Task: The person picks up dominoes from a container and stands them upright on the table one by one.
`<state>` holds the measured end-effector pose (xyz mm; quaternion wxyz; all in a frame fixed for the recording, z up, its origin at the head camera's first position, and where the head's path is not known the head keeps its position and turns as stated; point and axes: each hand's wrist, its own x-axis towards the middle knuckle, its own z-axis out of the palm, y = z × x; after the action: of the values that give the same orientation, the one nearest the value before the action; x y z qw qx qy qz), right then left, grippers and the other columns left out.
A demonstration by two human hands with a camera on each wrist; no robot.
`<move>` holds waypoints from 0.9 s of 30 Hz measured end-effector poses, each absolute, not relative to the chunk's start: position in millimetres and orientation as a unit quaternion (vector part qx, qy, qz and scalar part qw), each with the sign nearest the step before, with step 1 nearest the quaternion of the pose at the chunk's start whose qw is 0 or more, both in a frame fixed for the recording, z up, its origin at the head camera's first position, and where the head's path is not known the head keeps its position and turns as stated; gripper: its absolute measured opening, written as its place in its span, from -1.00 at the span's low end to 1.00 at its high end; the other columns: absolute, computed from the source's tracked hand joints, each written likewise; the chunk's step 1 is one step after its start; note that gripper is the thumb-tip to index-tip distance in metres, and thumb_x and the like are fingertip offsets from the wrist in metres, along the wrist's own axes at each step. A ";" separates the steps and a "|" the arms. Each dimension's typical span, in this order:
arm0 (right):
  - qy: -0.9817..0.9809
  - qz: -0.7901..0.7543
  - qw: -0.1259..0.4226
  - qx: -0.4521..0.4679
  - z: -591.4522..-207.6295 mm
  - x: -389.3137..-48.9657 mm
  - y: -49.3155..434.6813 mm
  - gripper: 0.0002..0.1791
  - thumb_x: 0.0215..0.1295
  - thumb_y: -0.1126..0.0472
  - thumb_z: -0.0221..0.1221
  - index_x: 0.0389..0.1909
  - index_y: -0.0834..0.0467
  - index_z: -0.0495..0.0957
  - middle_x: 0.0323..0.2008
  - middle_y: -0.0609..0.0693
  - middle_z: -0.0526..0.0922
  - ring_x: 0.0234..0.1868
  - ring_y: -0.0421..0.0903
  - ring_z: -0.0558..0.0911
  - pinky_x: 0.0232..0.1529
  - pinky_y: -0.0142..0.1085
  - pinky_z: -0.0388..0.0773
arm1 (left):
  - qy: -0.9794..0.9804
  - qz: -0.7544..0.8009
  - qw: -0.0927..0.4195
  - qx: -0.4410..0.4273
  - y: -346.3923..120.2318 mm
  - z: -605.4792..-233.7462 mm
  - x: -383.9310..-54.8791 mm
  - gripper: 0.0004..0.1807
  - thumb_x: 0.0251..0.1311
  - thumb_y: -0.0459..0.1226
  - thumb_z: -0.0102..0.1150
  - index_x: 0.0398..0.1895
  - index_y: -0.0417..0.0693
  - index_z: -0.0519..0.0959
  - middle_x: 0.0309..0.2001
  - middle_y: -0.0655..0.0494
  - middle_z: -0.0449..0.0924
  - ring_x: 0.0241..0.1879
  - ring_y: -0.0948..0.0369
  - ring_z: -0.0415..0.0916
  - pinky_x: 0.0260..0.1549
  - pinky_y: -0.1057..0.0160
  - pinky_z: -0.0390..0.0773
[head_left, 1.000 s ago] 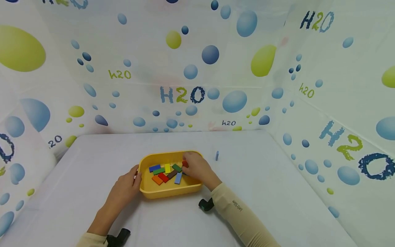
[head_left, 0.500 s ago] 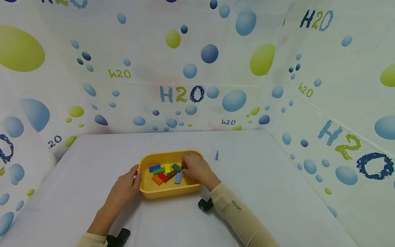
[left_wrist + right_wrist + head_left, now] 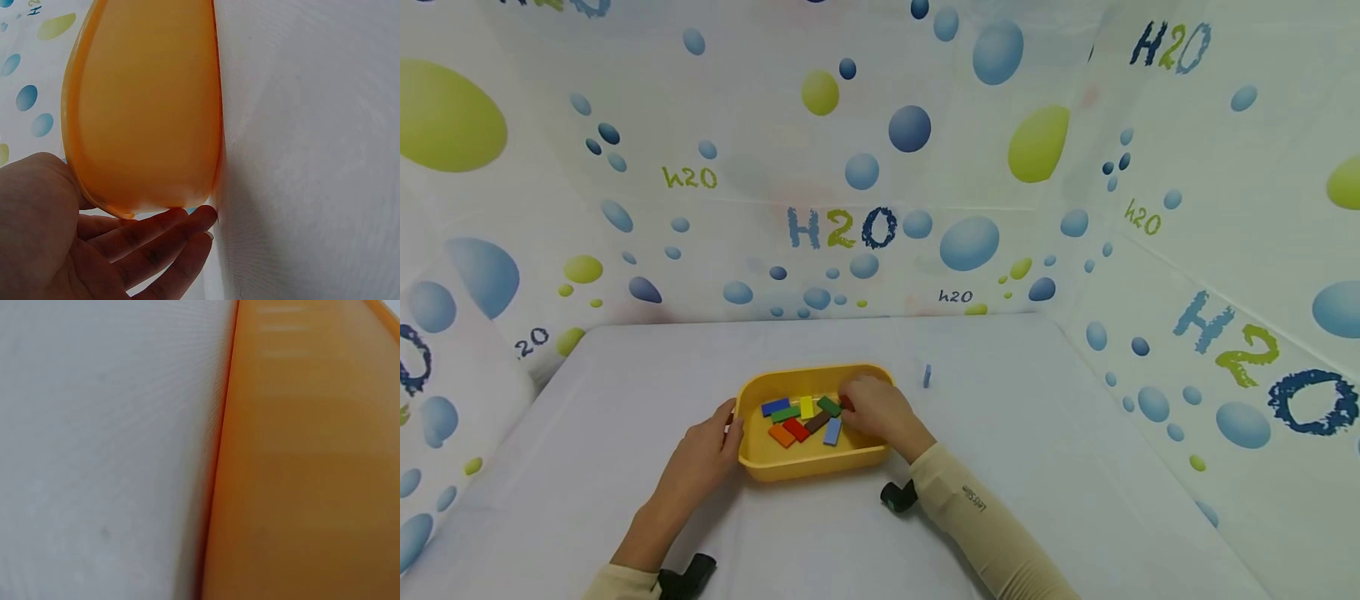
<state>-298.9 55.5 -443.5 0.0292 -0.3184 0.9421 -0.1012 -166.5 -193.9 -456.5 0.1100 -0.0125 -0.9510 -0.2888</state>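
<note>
Closest to me, a beige sleeve on the right arm runs off the lower edge. The left hand touches the left end of the yellow tray, fingers loosely extended along its outer wall, thumb partly hidden by the rim. The right hand dips into the tray's right half, fingers bent down and covering that part; a sliver of red piece shows at the fingertips, though I can't tell if it's pinched. Left of them lie a light blue block, a brown block and a yellow block. Past the tray's right end, a slim blue piece stands on the white table, which spreads wide on both sides, back to the printed backdrop.
</note>
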 end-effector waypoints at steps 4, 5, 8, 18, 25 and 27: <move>0.942 -0.104 0.032 -0.318 -444.2 -299.4 55.0 -0.86 0.41 0.08 0.36 -0.27 0.02 0.61 -0.39 -0.13 0.51 -0.28 -0.13 0.47 -0.26 -0.35 0.46 | -0.951 -0.290 0.106 -0.015 -194.5 -455.5 -167.5 -0.46 0.59 -0.26 -0.04 0.44 -0.51 0.26 0.14 -0.46 0.55 0.02 -0.25 0.60 0.00 -0.22 0.57; 0.942 -0.107 0.033 -0.317 -444.3 -299.7 54.9 -0.85 0.40 0.08 0.37 -0.26 0.02 0.62 -0.39 -0.14 0.52 -0.27 -0.13 0.48 -0.25 -0.35 0.47 | -0.951 -0.291 0.104 -0.014 -194.7 -455.5 -167.8 -0.46 0.59 -0.27 -0.04 0.44 -0.51 0.26 0.15 -0.46 0.54 0.02 -0.25 0.60 0.00 -0.22 0.57; 0.942 -0.114 0.036 -0.314 -443.9 -299.6 55.1 -0.85 0.37 0.09 0.40 -0.20 0.03 0.64 -0.35 -0.14 0.55 -0.26 -0.13 0.49 -0.19 -0.35 0.51 | -0.951 -0.292 0.100 -0.012 -195.2 -456.0 -168.5 -0.45 0.59 -0.26 -0.04 0.44 -0.51 0.26 0.15 -0.46 0.54 0.03 -0.25 0.60 0.01 -0.23 0.56; 0.941 -0.130 0.045 -0.309 -443.1 -299.2 55.6 -0.75 0.35 0.17 0.42 0.00 0.07 0.67 -0.25 -0.13 0.62 -0.20 -0.13 0.51 -0.07 -0.33 0.55 | -0.951 -0.291 0.105 -0.014 -195.0 -456.3 -169.2 -0.46 0.59 -0.27 -0.03 0.43 -0.51 0.26 0.15 -0.46 0.54 0.03 -0.25 0.60 0.01 -0.23 0.56; 0.942 -0.138 0.052 -0.302 -443.2 -301.2 55.4 -0.69 0.32 0.19 0.43 0.04 0.07 0.65 -0.23 -0.13 0.62 -0.18 -0.13 0.52 -0.04 -0.31 0.56 | -0.951 -0.289 0.109 -0.014 -195.0 -455.4 -169.1 -0.46 0.59 -0.27 -0.03 0.43 -0.51 0.27 0.14 -0.45 0.55 0.02 -0.25 0.60 0.01 -0.23 0.56; 0.943 -0.138 0.052 -0.299 -443.7 -301.8 55.3 -0.67 0.32 0.19 0.44 0.06 0.07 0.63 -0.21 -0.12 0.61 -0.18 -0.13 0.51 -0.03 -0.31 0.56 | -0.952 -0.289 0.103 -0.011 -194.7 -454.9 -169.1 -0.46 0.59 -0.27 -0.03 0.43 -0.51 0.26 0.15 -0.46 0.55 0.02 -0.25 0.60 0.01 -0.23 0.56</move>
<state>-301.8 55.3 -443.7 0.0518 -0.2994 0.9426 -0.1384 -169.1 -194.7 -454.9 0.1030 -0.0105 -0.9517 -0.2891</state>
